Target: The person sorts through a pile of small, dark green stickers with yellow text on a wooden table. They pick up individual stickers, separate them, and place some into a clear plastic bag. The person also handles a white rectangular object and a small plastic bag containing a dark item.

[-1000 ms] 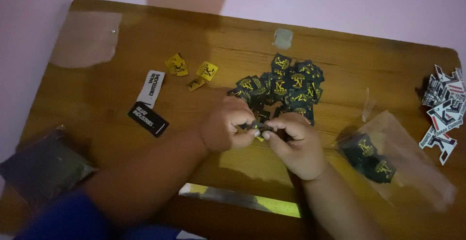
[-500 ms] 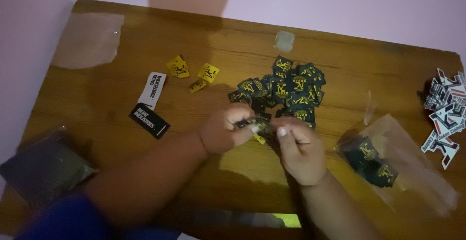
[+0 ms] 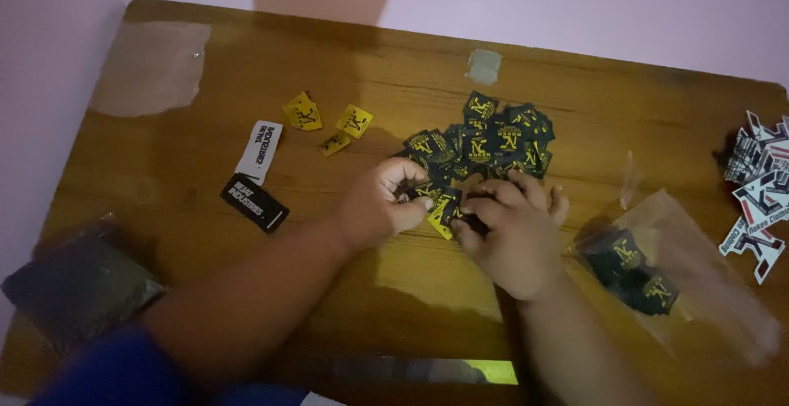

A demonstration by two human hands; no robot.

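A heap of small black labels with yellow marks (image 3: 493,139) lies on the wooden table (image 3: 394,69). My left hand (image 3: 380,206) and my right hand (image 3: 509,233) meet just below the heap, fingertips together on a few black-and-yellow labels (image 3: 444,207) pinched between them. Both hands are curled around these labels, so how many they hold is hidden.
Three yellow labels (image 3: 329,122) lie to the upper left, with a white tag (image 3: 260,151) and a black tag (image 3: 254,202) further left. A clear bag with black labels (image 3: 649,279) lies at right, white-and-red stickers (image 3: 760,200) at the right edge, a dark packet (image 3: 74,287) at lower left.
The view has shifted slightly. My hands have stayed together below the heap, with the fingers reworking their pinch on the labels.
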